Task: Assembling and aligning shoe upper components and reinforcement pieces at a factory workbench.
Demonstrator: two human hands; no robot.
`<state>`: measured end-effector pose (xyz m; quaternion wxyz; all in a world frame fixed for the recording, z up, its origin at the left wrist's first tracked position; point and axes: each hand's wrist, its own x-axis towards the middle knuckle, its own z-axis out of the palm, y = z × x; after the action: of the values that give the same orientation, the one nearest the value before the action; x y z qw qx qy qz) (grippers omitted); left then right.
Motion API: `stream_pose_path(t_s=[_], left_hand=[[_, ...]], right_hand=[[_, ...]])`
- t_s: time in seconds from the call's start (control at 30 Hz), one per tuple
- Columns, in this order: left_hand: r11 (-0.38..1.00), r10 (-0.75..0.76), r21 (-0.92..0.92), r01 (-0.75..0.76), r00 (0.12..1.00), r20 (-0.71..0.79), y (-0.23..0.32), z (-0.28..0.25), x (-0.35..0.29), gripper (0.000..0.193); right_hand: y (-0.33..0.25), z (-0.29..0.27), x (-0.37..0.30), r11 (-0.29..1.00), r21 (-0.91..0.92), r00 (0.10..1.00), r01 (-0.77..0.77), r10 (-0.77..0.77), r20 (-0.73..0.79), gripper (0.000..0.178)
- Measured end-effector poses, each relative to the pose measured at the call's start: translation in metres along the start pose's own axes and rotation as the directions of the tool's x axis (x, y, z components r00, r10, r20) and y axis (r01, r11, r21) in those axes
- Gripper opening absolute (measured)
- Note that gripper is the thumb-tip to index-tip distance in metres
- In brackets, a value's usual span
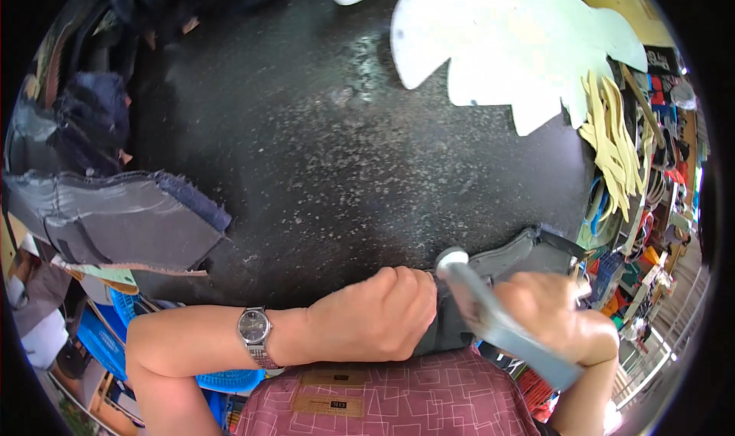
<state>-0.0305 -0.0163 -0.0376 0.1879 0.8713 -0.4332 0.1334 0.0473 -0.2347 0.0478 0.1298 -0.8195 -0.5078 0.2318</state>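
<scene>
hammer (528, 348), grasped by right hand (540, 306), slants beside clenched left hand (375, 313), over dark piece (503, 258).

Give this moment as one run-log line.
left hand: curled, beside dark grey panel | right hand: gripping hammer, blurred | white sheet: on black table

brown patches (318, 405) on maroon cloth (429, 398), six o'clock, bear short lettering — watch dial (253, 326), toward seven, too small to read.

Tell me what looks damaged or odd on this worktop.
The black worktop is marked with pale specks across its middle, so it looks worn. The grey piece at left has a frayed-looking blue edge.
</scene>
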Motion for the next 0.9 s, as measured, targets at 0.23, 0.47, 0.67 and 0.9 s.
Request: stream_pose_path(t_s=[0.23, 0.47, 0.67, 0.9], left_hand=[[0.843, -0.404, -0.416, 0.341, 0.912, -0.07, 0.007, -0.002, -0.013, 0.024], [0.991, -0.111, 0.07, 0.113, 0.993, -0.028, 0.02, -0.003, -0.008, 0.026], [0.924, -0.322, -0.176, 0.34, 0.938, 0.127, 0.021, -0.01, 0.0, 0.016], [0.951, -0.284, -0.138, 0.278, 0.959, -0.024, 0.001, 0.014, 0.038, 0.015]], right_hand=[[-0.004, 0.008, -0.002, 0.997, -0.042, 0.998, -0.062, 0.062, -0.012, 0.023], [-0.004, -0.004, 0.011, 0.99, -0.073, 0.983, 0.12, -0.108, 0.15, 0.023], [-0.006, 0.007, 0.002, 0.997, -0.019, 0.994, 0.069, -0.067, 0.083, 0.023], [0.011, -0.002, -0.02, 0.971, 0.065, 0.971, -0.231, 0.225, 0.085, 0.037]])
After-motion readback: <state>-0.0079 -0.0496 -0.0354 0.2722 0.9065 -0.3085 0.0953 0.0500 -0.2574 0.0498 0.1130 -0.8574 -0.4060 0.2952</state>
